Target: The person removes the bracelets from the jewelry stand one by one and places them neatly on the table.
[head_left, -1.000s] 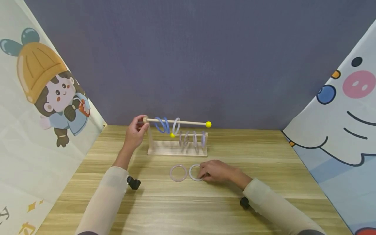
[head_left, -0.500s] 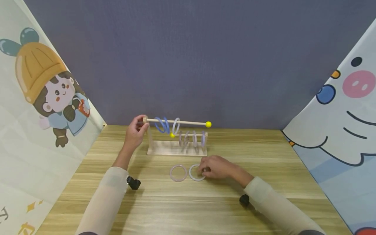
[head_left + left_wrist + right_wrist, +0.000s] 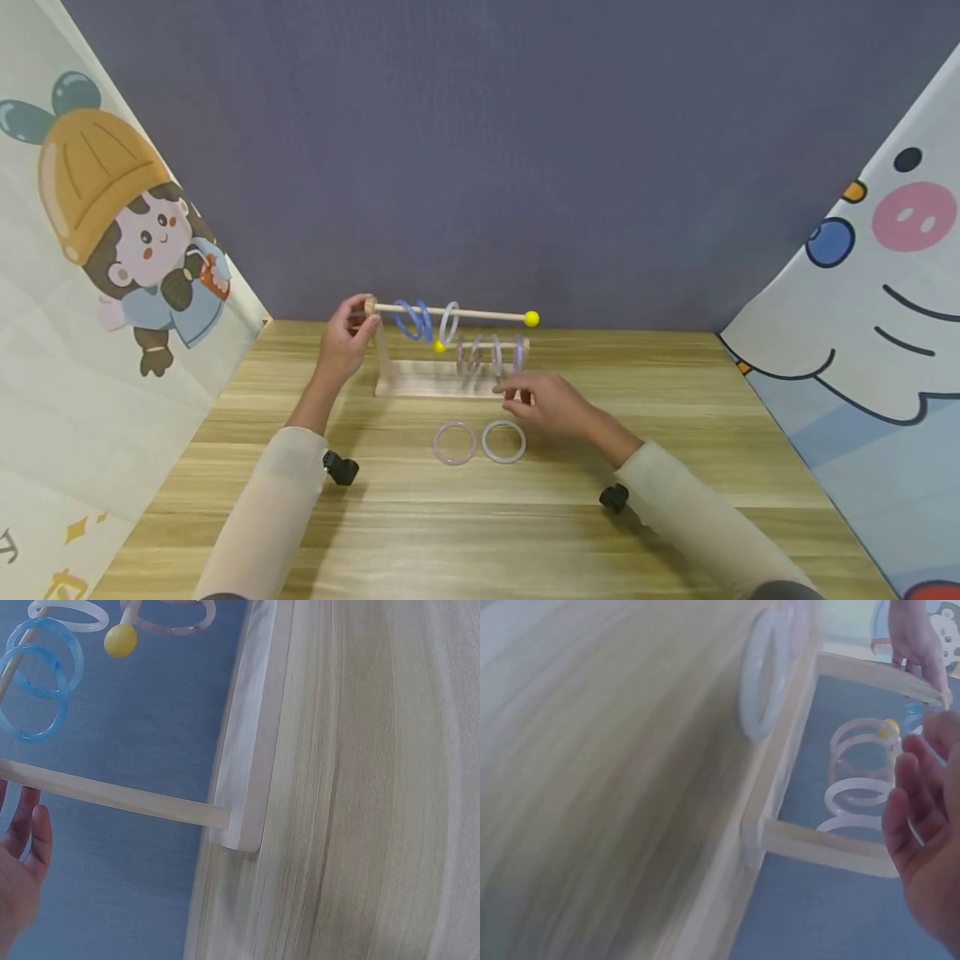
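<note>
Rack (image 3: 420, 379), near the far edge of the counter (image 3: 487, 533): left fingers (image 3: 352, 302) grip its post (image 3: 382, 348), right fingers (image 3: 512, 385) loosely parted, empty; we should hold it steady, not nudging hung rings (image 3: 426, 321).

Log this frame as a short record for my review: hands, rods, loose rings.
Left hand: holds the left post of the rack near its top
Right hand: holds nothing, close to the rack
Upper rod: two blue rings, one white ring
Lower rod: four pale rings
Loose rings: two, side by side on the table
</note>
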